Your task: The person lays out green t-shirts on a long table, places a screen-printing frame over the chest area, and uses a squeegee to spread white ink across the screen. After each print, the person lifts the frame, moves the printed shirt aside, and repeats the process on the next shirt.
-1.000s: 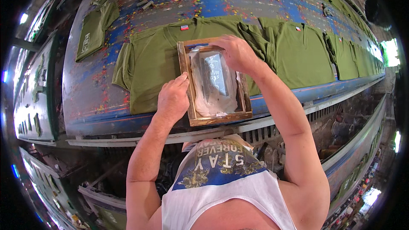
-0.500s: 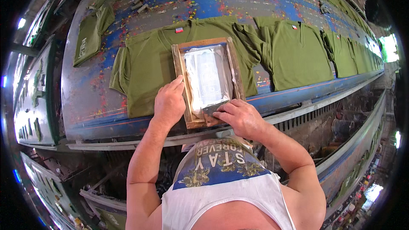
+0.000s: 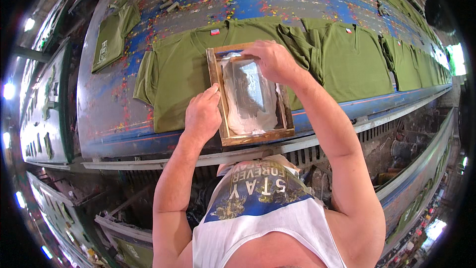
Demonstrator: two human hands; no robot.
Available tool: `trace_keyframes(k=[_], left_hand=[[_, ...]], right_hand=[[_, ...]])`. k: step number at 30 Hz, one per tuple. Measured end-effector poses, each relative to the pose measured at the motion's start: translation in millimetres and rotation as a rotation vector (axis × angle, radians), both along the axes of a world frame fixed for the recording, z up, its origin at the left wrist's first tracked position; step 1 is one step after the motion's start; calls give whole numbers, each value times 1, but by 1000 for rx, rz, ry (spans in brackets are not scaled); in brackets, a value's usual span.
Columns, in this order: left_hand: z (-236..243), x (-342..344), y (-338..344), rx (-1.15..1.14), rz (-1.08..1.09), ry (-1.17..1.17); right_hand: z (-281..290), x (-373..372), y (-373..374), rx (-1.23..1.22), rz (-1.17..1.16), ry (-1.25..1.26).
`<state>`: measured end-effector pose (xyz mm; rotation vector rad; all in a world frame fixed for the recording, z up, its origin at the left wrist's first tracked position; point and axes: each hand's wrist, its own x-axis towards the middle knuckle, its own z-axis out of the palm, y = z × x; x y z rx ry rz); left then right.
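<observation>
A wooden screen printing frame [image 3: 258, 138] lies on the chest of an olive green T-shirt [image 3: 179, 77]. White paste is smeared over the mesh [image 3: 251, 87] inside, thick along the near end, with a greyish see-through patch in the middle. My left hand [image 3: 202, 115] grips the frame's left rail, its fingers closed on the wood. Over the far end of the frame is my right hand [image 3: 272, 62], fingers bent down and closed on a squeegee. That squeegee is almost wholly hidden beneath the fingers.
More olive T-shirts [image 3: 352, 64] lie side by side to the right, and one with a white print [image 3: 106, 44] is at the left. The long table [image 3: 116, 119] is blue and grey, speckled with paint. A metal rail [image 3: 198, 161] runs along its near edge.
My right hand has moved from the near end of the frame to its far end, taking the squeegee along. The mesh shows a darker middle patch. My left hand keeps its hold.
</observation>
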<state>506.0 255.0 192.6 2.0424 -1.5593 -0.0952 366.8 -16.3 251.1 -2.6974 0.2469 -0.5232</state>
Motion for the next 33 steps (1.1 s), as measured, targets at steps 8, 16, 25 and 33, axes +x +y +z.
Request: trace_keyframes(k=[8, 16, 25, 33], left_hand=[[3, -6, 0, 4, 52, 17], [-16, -34, 1, -136, 238, 188], [-36, -61, -4, -189, 453, 280], [-50, -61, 0, -291, 378, 282]], right_hand=[[-4, -79, 79, -8, 93, 104], [-2, -138, 141, 77, 142, 147], [3, -167, 115, 279, 115, -123], [-7, -177, 98, 307, -205, -279]])
